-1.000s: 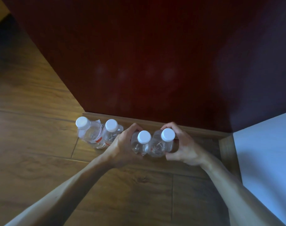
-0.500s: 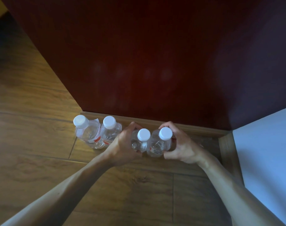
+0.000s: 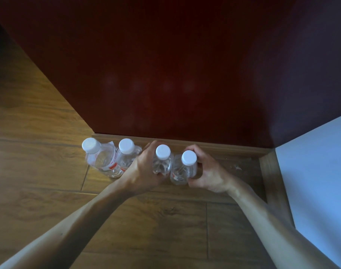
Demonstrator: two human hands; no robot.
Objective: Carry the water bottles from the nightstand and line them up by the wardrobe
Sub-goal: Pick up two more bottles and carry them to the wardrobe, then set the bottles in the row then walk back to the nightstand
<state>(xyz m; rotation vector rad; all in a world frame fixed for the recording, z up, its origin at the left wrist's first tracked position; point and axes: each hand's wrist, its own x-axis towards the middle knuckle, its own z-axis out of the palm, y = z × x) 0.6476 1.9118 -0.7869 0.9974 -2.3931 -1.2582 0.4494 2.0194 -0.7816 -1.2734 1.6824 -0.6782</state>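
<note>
Bottles (image 3: 99, 158): four in a row on the floor (image 3: 49, 171), along the wardrobe's (image 3: 165, 74) bottom edge.
Left hand (image 3: 144, 171): fingers curled round the third bottle (image 3: 161, 166), mid-body.
Right hand (image 3: 210, 175): fingers wrapped round the fourth bottle (image 3: 181, 171), at the row's right end.
Handling: probably light, thin-walled, slick; grip mid-body, gently.
Axis: upright, white caps up.
</note>
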